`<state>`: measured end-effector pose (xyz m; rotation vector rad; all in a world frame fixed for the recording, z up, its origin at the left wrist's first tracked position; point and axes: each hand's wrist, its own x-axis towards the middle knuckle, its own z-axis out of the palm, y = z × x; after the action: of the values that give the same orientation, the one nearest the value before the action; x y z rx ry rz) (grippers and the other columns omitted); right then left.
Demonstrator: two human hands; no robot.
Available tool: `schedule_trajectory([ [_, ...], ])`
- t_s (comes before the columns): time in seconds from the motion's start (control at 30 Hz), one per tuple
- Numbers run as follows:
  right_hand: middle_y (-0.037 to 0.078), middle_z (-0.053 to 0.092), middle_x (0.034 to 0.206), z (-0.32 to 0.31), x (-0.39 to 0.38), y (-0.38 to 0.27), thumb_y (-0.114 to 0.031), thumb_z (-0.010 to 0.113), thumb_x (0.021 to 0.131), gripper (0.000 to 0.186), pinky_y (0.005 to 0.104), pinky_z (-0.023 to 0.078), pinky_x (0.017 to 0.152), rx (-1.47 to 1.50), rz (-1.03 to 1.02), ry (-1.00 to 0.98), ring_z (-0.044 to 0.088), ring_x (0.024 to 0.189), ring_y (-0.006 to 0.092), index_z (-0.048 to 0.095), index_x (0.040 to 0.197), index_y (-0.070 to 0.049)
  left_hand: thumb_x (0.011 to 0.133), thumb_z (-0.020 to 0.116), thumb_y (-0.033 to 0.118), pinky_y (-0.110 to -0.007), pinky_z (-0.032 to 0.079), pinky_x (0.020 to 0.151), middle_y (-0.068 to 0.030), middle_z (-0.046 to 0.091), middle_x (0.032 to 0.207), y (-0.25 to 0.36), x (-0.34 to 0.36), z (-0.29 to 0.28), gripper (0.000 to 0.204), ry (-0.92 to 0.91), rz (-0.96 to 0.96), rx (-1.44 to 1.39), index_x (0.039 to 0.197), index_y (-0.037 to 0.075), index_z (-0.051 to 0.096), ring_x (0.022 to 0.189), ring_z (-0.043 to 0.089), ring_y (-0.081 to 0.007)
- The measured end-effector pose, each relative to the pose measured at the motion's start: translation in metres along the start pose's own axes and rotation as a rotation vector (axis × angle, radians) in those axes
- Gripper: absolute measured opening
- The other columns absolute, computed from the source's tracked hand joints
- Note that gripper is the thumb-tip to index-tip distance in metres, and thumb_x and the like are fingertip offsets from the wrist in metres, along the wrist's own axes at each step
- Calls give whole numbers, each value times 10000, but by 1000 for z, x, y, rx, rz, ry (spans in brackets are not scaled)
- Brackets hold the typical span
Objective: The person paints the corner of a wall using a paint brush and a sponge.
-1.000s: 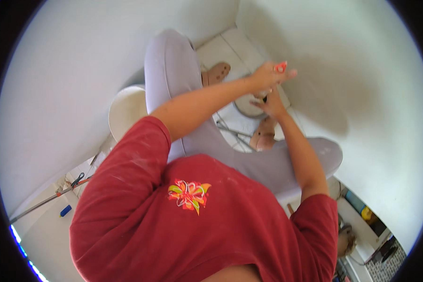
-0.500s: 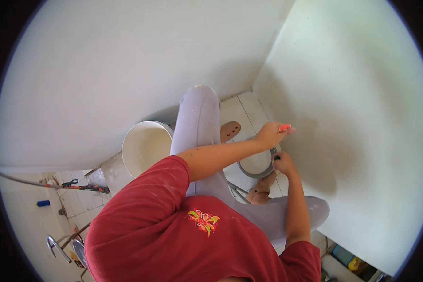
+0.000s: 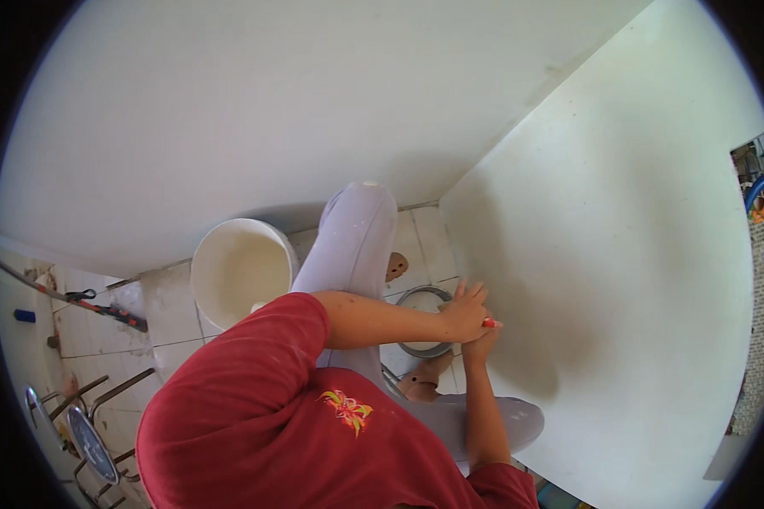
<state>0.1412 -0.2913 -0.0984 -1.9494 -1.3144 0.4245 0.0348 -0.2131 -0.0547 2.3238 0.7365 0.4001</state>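
My left hand (image 3: 464, 319) lies across the top of my right hand (image 3: 480, 346), its fingers spread. A small red piece, like the end of a tool handle (image 3: 491, 323), shows at the thumb side of my left hand. The rest of it is hidden. My right hand is closed below, and what it grips is covered. Just left of the hands, between my feet, a round grey-rimmed container (image 3: 424, 349) holds something whitish. A large white bucket (image 3: 205, 270) with off-white contents stands left of my knee.
Pale walls (image 3: 297, 110) meet in a corner ahead, above a white tiled floor (image 3: 170, 297). At lower left are metal stool legs (image 3: 127, 390) and a hose-like pole (image 3: 102, 307). My tan clogs (image 3: 397, 266) flank the container. An opening at far right shows clutter (image 3: 762, 199).
My hands have come together, the left now over the right; before, they were apart. The dark item visible in my right hand is now hidden. The view has shifted, exposing the opening at right.
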Motion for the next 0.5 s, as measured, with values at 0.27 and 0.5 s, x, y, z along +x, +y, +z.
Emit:
schedule_trajectory([
  [0.27,87,641,777,-19,-8,6,-223,617,863,242,318,474,672,211,204,147,597,737,159,637,875,18,871,448,625,-658,130,1042,-268,347,1401,9,-1,-27,789,47,-72,-59,1375,21,397,1341,258,-437],
  [0.5,82,669,802,-38,-28,16,-157,640,799,169,314,493,715,341,297,344,623,747,175,670,836,5,904,402,602,-652,185,1022,-176,449,1369,-16,30,-19,692,104,-315,-226,1312,48,471,1294,383,-336],
])
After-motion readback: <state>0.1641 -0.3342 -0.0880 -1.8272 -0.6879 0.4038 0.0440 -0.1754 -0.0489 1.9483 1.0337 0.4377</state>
